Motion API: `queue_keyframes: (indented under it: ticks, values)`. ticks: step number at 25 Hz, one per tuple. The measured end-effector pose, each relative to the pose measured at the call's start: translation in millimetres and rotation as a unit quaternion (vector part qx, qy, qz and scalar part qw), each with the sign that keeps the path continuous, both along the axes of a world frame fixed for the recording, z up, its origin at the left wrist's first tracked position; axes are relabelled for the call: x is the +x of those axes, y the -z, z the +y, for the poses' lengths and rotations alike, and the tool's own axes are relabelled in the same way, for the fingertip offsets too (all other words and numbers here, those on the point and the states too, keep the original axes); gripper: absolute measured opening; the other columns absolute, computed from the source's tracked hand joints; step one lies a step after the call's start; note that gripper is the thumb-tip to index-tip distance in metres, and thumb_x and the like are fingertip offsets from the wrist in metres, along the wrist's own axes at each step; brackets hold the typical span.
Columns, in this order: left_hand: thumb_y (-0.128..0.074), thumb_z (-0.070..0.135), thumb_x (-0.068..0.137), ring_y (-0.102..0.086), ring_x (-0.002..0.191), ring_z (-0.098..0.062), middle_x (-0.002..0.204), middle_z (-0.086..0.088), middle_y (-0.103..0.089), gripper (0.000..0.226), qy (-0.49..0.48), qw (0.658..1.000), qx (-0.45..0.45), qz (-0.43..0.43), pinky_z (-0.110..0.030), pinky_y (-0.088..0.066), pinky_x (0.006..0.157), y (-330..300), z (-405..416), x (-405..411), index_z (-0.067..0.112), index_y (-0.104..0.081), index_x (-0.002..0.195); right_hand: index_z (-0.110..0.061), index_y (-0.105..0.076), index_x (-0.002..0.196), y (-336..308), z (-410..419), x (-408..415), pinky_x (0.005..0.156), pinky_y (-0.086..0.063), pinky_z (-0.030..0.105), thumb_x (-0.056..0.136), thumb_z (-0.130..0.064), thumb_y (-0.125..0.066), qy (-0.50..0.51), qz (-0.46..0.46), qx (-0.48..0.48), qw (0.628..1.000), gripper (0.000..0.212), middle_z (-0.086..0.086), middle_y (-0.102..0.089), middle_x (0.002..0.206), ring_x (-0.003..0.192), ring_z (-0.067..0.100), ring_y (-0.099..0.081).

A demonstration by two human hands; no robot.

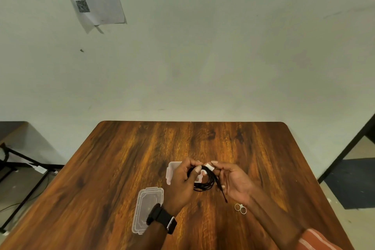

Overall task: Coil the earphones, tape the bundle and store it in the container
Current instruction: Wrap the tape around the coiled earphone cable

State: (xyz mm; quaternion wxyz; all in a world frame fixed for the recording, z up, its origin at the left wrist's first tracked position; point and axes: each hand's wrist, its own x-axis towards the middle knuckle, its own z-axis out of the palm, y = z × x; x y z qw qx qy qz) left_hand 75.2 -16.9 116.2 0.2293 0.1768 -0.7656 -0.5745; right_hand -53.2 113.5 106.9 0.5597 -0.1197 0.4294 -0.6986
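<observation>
So you've got the earphones (204, 180) coiled into a black loop, held up over the table (125, 148) between both hands. Your left hand (182, 182) is pinched shut on the left side of the coil, thumb across the strands. Your right hand (233, 180) is curled around the right side, fingertips pressing a white bit of tape (209, 167) onto the top of the loop. A loose end with the plug hangs down on the near right.

What matters for the next bit: the open container (172, 170) sits on the table just beyond your left hand, partly hidden by it, so it's a short drop forward and left once the tape's wrapped. Left hand is nearer. The lid (148, 209) lies flat near your left wrist, long axis running near to far. Small scissors (240, 208) sit by your right wrist.
</observation>
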Motion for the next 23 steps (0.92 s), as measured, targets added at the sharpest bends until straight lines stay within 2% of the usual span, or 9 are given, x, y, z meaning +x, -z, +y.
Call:
queue_keyframes:
  ticks: [3,6,9,11,12,15,19,21,23]
  values:
    - [-0.056,0.011,0.098,-0.068,0.098,-0.017,0.104,0.001,-0.073,0.014,-0.005,1.000,-0.002,0.003,-0.045,-0.056,0.087,1,-1,2,0.018,-0.066,0.101,-0.019,-0.081,0.090,-5,-3,5,0.041,-0.041,0.021,0.082,-0.030,-0.073,0.007,0.050,0.063,0.997,0.016,0.001,-0.076,0.078,0.057,0.011,-0.065]
    - [-0.056,0.013,0.097,-0.068,0.101,-0.017,0.105,0.002,-0.074,0.014,-0.007,1.000,-0.011,-0.004,-0.043,-0.056,0.089,5,-4,2,0.020,-0.068,0.102,-0.017,-0.079,0.083,-6,-8,12,0.039,-0.035,0.022,0.065,-0.031,-0.084,0.021,0.080,0.108,0.991,0.023,0.001,-0.073,0.076,0.058,0.011,-0.059]
    - [-0.059,0.015,0.096,-0.070,0.100,-0.015,0.103,0.001,-0.075,0.013,-0.011,1.000,0.001,-0.008,-0.039,-0.056,0.088,5,-6,0,0.020,-0.070,0.100,-0.008,-0.080,0.084,-8,-16,17,0.041,-0.044,0.023,0.069,-0.020,-0.082,0.045,0.095,0.101,0.989,0.019,0.006,-0.076,0.074,0.058,0.014,-0.065]
    - [-0.056,0.026,0.098,-0.071,0.100,-0.017,0.104,-0.001,-0.076,0.017,-0.031,0.994,0.108,0.002,-0.038,-0.055,0.085,7,-11,-1,0.021,-0.072,0.104,-0.001,-0.076,0.094,-11,-25,18,0.045,-0.053,0.024,0.081,-0.003,-0.073,0.079,0.062,0.089,0.991,0.014,0.012,-0.078,0.074,0.059,0.018,-0.072]
    - [-0.049,0.036,0.100,-0.070,0.103,-0.022,0.109,-0.004,-0.076,0.028,-0.041,0.977,0.210,0.015,-0.041,-0.054,0.087,9,-17,1,0.020,-0.070,0.109,0.001,-0.074,0.096,-11,-31,17,0.045,-0.054,0.024,0.085,0.003,-0.068,0.099,0.043,0.089,0.990,0.013,0.013,-0.077,0.072,0.058,0.019,-0.073]
    - [-0.040,0.048,0.095,-0.065,0.111,-0.033,0.124,-0.016,-0.068,0.047,-0.015,0.846,0.530,0.056,-0.047,-0.047,0.088,32,-24,10,0.012,-0.062,0.117,-0.003,-0.073,0.091,-12,-50,14,0.049,-0.055,0.027,0.089,0.003,-0.064,0.147,0.015,0.089,0.985,0.010,0.011,-0.076,0.067,0.055,0.020,-0.070]
    - [-0.033,0.044,0.089,-0.057,0.116,-0.038,0.132,-0.019,-0.057,0.057,0.038,0.719,0.693,0.043,-0.053,-0.041,0.094,71,6,21,0.014,-0.053,0.133,-0.003,-0.070,0.089,-7,-83,15,0.034,-0.046,0.018,0.091,0.002,-0.063,0.161,0.022,0.096,0.982,0.009,0.005,-0.074,0.059,0.042,0.011,-0.066]
    - [-0.036,0.038,0.093,-0.057,0.114,-0.039,0.125,-0.020,-0.057,0.049,0.045,0.709,0.703,0.034,-0.057,-0.042,0.096,76,17,19,0.010,-0.057,0.127,-0.002,-0.069,0.093,-1,-98,16,0.038,-0.050,0.021,0.091,0.003,-0.063,0.168,0.010,0.093,0.981,0.008,0.007,-0.075,0.065,0.050,0.014,-0.068]
    - [-0.047,0.029,0.098,-0.064,0.098,-0.031,0.108,-0.017,-0.064,0.033,0.036,0.743,0.668,0.019,-0.051,-0.051,0.089,77,13,12,0.006,-0.060,0.117,-0.003,-0.070,0.095,8,-113,14,0.049,-0.056,0.026,0.089,0.002,-0.065,0.178,0.005,0.093,0.980,0.009,0.010,-0.074,0.073,0.061,0.018,-0.069]
